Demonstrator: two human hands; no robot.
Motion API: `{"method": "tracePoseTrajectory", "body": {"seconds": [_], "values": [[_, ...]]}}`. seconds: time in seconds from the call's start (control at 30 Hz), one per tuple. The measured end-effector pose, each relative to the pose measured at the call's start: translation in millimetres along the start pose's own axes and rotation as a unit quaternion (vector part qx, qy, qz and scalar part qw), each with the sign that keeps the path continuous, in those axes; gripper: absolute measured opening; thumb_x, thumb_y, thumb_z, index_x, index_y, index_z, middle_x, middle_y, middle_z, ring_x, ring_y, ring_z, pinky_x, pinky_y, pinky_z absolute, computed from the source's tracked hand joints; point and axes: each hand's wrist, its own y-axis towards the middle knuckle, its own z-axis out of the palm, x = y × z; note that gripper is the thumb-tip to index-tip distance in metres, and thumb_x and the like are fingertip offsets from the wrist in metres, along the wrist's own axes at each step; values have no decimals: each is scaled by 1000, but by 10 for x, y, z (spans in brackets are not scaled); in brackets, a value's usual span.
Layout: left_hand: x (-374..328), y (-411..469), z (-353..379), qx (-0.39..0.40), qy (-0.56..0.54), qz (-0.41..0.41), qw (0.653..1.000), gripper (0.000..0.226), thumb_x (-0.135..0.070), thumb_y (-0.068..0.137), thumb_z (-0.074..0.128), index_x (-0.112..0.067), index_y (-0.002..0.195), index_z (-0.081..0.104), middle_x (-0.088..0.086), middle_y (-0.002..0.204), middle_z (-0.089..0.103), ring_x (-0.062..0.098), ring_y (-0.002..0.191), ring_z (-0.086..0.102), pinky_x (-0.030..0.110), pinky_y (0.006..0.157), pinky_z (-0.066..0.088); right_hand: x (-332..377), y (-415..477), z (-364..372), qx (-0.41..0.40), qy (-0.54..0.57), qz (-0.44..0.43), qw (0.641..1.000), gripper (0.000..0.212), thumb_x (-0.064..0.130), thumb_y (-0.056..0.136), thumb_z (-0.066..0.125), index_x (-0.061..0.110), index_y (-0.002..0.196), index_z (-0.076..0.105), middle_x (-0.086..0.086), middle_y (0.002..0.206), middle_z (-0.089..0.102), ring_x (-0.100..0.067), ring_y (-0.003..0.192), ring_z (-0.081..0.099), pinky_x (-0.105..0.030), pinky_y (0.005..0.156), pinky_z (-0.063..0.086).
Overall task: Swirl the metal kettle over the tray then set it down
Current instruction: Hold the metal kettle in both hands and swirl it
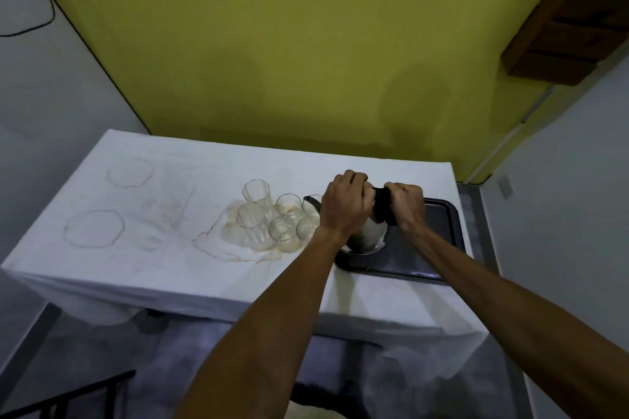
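So the tray (439, 241) sits at the right end of the table (163, 262), and the kettle (369, 235) is over its left part with my left hand (345, 207) and right hand (406, 206) on top of it. The glasses (272, 218) are bunched just left of the tray, spout pointing at them.
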Motion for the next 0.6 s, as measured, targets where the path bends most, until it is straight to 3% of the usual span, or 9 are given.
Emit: {"method": "tracePoseTrajectory", "body": {"seconds": [0.23, 0.6], "values": [[99, -108, -131, -6, -37, -52, 998, 38, -28, 87, 35, -7, 93, 65, 14, 91, 67, 35, 80, 60, 44, 66, 51, 95, -86, 146, 9, -78, -33, 996, 34, 31, 76, 60, -2, 68, 63, -9, 59, 56, -28, 60, 48, -34, 58, 36], [205, -209, -185, -22, -91, -102, 990, 45, -30, 86, 32, -6, 102, 67, 11, 101, 68, 30, 89, 63, 39, 73, 52, 200, -175, 262, -1, -146, -56, 988, 33, 33, 75, 60, 7, 55, 57, -9, 60, 60, -34, 68, 59, -33, 61, 40]]}}
